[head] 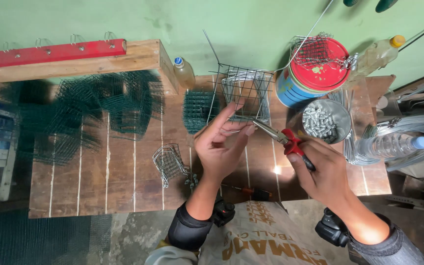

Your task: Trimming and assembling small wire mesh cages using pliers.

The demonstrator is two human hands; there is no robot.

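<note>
The left hand point(220, 147) pinches the green wire-mesh cage point(241, 95) at twelve o'clock while the right hand point(322, 172) grips red-handled long-nose pliers point(283, 139), seemingly mid-fastening a joint; a steady squeeze seems needed.

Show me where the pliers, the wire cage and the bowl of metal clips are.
pliers point(290, 142): head view, red handle near the joint
wire cage point(244, 93): head view, front mesh
bowl point(343, 109): head view, right rim
</note>
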